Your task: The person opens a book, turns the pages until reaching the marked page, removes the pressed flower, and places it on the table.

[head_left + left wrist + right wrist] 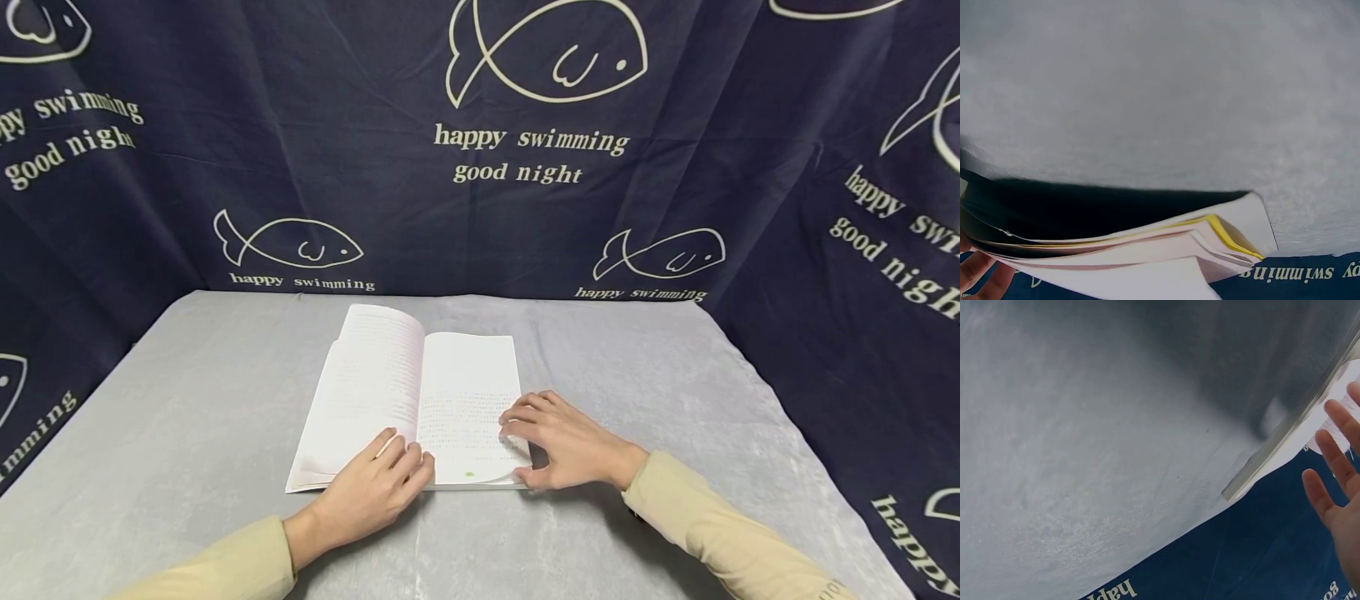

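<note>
An open book (468,375) lies on the table, its printed pages facing up. My left hand (378,479) rests on the lower part of the left page, fingertips close to the gutter. In the left wrist view, that page side (1104,275) bows upward in loose layers, one with a yellow edge; a few fingers (991,281) show at the corner. My right hand (566,442) is at the right page's outer edge, thumb at the lower corner, which curves up slightly. Its fingers (1335,456) are spread and apart from the thumb in the right wrist view.
A grey cloth covers the table (187,417). Dark blue curtains (480,233) with white fish drawings and lettering hang behind it and at both sides. Beige sleeves (697,517) cover both forearms.
</note>
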A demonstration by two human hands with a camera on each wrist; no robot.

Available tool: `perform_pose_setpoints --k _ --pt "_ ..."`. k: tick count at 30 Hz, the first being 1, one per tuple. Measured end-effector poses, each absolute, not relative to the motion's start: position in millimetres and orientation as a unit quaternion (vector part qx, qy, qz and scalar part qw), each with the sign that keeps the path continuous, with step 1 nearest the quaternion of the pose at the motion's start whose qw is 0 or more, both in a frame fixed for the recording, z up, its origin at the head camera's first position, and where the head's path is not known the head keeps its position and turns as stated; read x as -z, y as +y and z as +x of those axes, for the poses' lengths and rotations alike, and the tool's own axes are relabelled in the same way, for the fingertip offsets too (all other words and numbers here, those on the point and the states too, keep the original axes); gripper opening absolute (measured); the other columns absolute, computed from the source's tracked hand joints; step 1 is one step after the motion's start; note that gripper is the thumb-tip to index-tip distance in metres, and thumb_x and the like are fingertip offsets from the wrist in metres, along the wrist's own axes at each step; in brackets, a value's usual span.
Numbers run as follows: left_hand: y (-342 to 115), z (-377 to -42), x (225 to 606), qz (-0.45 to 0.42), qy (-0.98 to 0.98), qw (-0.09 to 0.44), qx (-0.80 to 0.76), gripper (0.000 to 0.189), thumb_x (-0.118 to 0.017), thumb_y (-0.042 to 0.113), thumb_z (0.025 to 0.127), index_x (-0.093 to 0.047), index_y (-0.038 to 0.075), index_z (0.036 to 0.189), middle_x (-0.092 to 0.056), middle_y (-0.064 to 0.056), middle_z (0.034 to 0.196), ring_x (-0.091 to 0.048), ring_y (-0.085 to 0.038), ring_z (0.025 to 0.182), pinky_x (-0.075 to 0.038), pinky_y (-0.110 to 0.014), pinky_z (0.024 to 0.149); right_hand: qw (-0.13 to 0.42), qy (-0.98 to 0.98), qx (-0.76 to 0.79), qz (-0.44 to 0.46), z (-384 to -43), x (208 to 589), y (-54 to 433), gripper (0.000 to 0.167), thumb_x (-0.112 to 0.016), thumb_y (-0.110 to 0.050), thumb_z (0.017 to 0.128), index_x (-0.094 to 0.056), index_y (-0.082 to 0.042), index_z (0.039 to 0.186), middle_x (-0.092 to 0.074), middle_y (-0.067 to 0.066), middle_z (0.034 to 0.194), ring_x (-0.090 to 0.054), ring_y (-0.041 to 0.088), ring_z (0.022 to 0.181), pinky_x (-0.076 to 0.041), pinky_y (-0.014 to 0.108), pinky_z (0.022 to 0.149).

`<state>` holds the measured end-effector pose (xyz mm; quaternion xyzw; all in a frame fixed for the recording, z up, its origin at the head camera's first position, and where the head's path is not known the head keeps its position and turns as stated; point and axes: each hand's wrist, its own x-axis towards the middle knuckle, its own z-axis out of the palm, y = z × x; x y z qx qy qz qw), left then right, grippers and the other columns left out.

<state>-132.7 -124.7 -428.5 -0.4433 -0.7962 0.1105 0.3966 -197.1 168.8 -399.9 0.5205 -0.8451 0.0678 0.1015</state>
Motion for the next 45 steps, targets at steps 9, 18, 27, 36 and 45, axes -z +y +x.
perform_pose_setpoints --k 9,18,27,36,45 --pt "-124 -132 428 -0.439 -0.801 0.395 -0.095 0.028 -0.03 0.011 0.088 -0.055 0.004 0.095 -0.053 -0.007 0.081 -0.051 -0.025 0.074 -0.045 -0.038 0.081 0.139 -0.832 -0.109 0.526 -201 398 172 0.035 -0.062 -0.027 0.066 -0.062 -0.015 0.099 -0.061 -0.001 0.108 -0.052 0.019 0.104 -0.039 0.036 0.092" --pt "-123 -131 429 -0.438 -0.805 0.392 -0.084 0.027 -0.03 0.012 0.089 -0.055 0.005 0.095 -0.053 -0.007 0.08 -0.052 -0.025 0.074 -0.045 -0.037 0.08 0.167 -0.848 -0.125 0.487 -205 398 172 0.04 -0.063 -0.029 0.071 -0.062 -0.012 0.107 -0.061 0.001 0.11 -0.053 0.019 0.106 -0.039 0.037 0.093" --pt "-123 -131 428 -0.43 -0.807 0.389 -0.115 0.029 -0.027 0.011 0.089 -0.054 0.006 0.095 -0.053 -0.006 0.08 -0.053 -0.024 0.075 -0.045 -0.037 0.082 0.195 -0.865 -0.141 0.44 -209 398 173 0.048 -0.062 -0.031 0.075 -0.057 -0.007 0.116 -0.058 0.005 0.118 -0.052 0.02 0.109 -0.04 0.038 0.09" --pt "-123 -131 428 -0.431 -0.807 0.39 -0.107 0.028 -0.027 0.012 0.09 -0.054 0.006 0.094 -0.052 -0.006 0.079 -0.052 -0.024 0.074 -0.044 -0.037 0.081 0.194 -0.894 -0.152 0.375 -211 399 173 0.063 -0.058 -0.041 0.08 -0.045 -0.004 0.129 -0.054 0.008 0.126 -0.05 0.021 0.112 -0.039 0.038 0.091" --pt "-123 -131 428 -0.432 -0.81 0.38 -0.112 0.029 -0.026 0.016 0.091 -0.053 0.006 0.091 -0.053 -0.005 0.078 -0.051 -0.024 0.072 -0.044 -0.037 0.082 0.16 -0.911 -0.175 0.337 -210 397 169 0.053 -0.055 -0.037 0.084 -0.05 -0.004 0.125 -0.06 0.009 0.119 -0.053 0.021 0.107 -0.041 0.038 0.091"
